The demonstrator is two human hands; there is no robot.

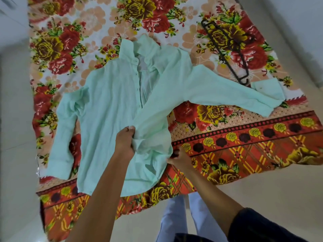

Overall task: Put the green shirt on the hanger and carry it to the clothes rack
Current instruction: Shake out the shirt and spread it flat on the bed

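A pale green long-sleeved shirt [111, 102] lies front up on a floral bedsheet, collar away from me, its placket partly open. My left hand [125, 143] grips a bunch of the right front panel near the hem. My right hand [178, 158] pinches the shirt's right hem edge; its fingers are partly hidden by cloth. One sleeve stretches out to the right, its cuff beside the hook end of a black hanger [225, 49]. The hanger lies flat on the sheet at the upper right, apart from both hands.
The red, orange and yellow flowered bedsheet [244, 145] covers a low bed, its near edge hanging over toward my legs. Pale tiled floor [14, 154] runs along the left, right and near sides. No clothes rack is in view.
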